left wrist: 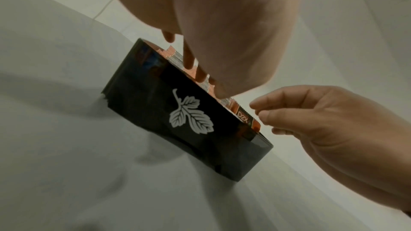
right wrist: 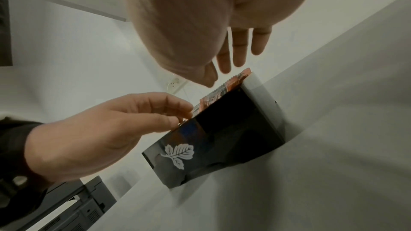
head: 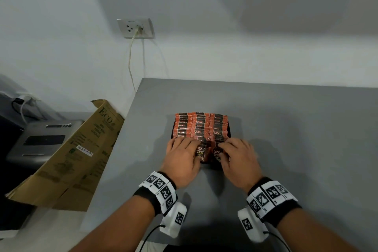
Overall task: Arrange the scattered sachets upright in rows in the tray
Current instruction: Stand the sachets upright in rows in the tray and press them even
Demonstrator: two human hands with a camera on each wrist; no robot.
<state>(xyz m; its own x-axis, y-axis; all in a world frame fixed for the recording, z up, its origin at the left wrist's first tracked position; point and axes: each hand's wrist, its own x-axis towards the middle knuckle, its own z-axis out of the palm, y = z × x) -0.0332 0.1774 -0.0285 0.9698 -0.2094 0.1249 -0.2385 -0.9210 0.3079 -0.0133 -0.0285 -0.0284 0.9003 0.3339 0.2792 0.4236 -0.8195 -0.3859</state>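
Leaning over the grey table [head: 286, 129], we have both hands at the near end of the black tray [left wrist: 155, 115], which sits near the table's left edge. The sachets [head: 201, 127], orange and black, stand upright in three packed rows that fill the tray, their tops above its rim. Our left hand [head: 181, 158] lies over the left row, fingers stretched nearly straight, the tips pressing on the sachet tops; it grips nothing that we can see. Our right hand [head: 238, 159] reaches the right row, fingers loosely bent, their tips at the tops of the front sachets; we cannot tell whether they pinch one. A white leaf mark shows on the tray's front wall. Left of the table lean a cardboard box [head: 77, 155] and a grey printer [head: 41, 141]; a socket [head: 136, 27] is on the wall behind.
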